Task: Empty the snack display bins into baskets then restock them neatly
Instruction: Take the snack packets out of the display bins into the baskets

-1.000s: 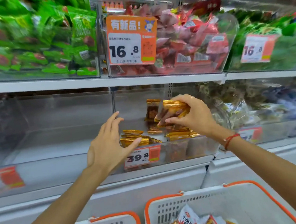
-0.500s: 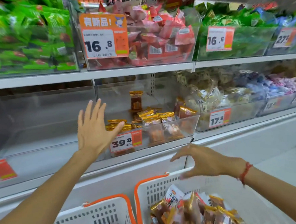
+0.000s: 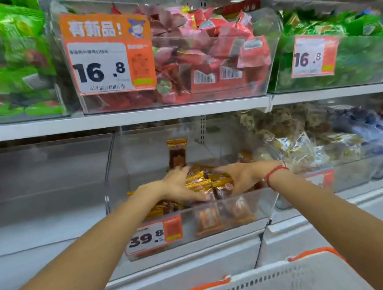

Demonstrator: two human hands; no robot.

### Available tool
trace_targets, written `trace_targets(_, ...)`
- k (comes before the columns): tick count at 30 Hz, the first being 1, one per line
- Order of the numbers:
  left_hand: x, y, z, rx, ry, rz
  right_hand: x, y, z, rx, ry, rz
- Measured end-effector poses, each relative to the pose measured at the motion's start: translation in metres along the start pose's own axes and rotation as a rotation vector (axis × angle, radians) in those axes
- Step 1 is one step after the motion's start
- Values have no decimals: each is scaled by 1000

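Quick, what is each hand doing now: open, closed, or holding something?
Left hand: fingers curled round the gold-wrapped snack packets in the clear bin.
Right hand: pressing the same packets from the other side, fingers curled on them.

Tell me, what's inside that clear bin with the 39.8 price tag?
The clear bin holds gold-and-brown snack packets, one standing upright at the back. The left hand and right hand cup the pile from either side, covering whatever lies beneath them.

Bare forearms, red cord bracelet [image 3: 276, 173] on right wrist
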State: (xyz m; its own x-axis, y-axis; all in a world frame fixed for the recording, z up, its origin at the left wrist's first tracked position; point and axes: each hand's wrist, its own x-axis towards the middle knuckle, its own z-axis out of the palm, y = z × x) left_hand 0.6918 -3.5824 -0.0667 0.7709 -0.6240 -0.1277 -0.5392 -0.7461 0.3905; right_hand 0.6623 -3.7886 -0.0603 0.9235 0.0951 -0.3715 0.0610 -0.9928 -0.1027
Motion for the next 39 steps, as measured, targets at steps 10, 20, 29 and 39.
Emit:
trace_targets(10,17,-16,14,-211,49,-50,7,12,22,225,99,-34)
trace_targets(20,-32,7,-20,-297,277,-20,-43,3,10,262,721,-95)
trace_targets(29,-168,67,-11,-145,822,352,-198,-38,17,383,1037,-255)
trace_targets(39,-191,72,135,-107,380,293,-228,-41,147,313,411,221)
